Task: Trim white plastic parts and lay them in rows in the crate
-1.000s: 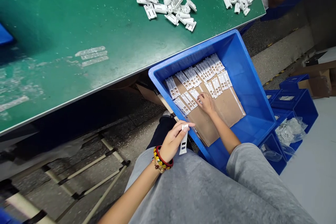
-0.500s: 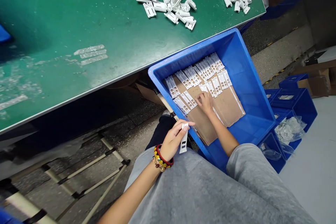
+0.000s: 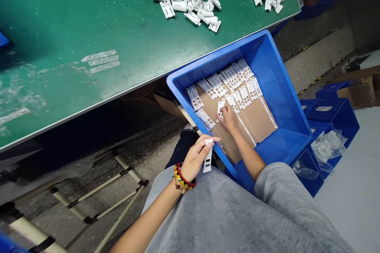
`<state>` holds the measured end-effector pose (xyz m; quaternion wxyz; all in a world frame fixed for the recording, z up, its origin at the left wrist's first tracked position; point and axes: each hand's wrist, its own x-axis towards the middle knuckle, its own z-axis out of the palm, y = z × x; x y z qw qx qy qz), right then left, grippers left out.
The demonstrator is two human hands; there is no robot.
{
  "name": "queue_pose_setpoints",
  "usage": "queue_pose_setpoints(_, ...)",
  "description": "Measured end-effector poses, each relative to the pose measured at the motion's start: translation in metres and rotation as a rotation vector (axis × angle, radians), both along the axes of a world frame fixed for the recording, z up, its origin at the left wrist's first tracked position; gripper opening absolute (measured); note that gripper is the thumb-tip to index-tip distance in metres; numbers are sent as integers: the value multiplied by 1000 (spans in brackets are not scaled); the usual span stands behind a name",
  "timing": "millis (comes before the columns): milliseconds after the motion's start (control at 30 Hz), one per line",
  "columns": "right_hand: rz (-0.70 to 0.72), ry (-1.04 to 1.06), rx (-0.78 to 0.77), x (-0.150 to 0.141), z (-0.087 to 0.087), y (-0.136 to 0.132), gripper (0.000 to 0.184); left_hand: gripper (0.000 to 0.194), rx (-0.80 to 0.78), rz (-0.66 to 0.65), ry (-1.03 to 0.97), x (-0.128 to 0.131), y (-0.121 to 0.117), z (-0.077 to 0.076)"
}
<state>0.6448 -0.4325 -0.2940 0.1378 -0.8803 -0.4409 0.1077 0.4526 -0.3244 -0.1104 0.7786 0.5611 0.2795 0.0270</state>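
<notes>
Head view: a white perforated plastic strip [image 3: 208, 158] at lower centre is pinched at its top end by the closed thumb and fingers of the left hand [image 3: 194, 158]; it looks light, thin and fairly stiff, best taken by an end. The right hand [image 3: 228, 119] touches a second strip [image 3: 221, 106], grip unclear, beside rows of matching strips [image 3: 225, 79] on a cardboard sheet [image 3: 255, 122] in a blue plastic crate [image 3: 276, 87]

Left hand [image 3: 196, 157]: fingers curled closed, wrist bent, held low; right hand [image 3: 228, 119]: arm outstretched, fingers bent downward.
</notes>
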Motion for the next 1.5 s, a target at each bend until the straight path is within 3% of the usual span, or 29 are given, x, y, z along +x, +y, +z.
queue_pose_setpoints(267,-23,-5,29,-7,-3,2,16,47,-1,-16,-1,0,1,1)
queue_pose_setpoints(600,12,1,1,12,6,-1,10,47,7,-21,-4,-1,-1,0)
queue_pose_setpoints(1067,-69,-38,5,-1,10,-8,15,48,11,-23,12,0,0,1)
queue_pose_setpoints(1267,317,106,-8,-36,9,3,20,47,14,-25,11,0,0,1)
queue_pose_setpoints(1500,287,115,-11,-44,2,9,20,44,-2,-5,2,0,-1,0)
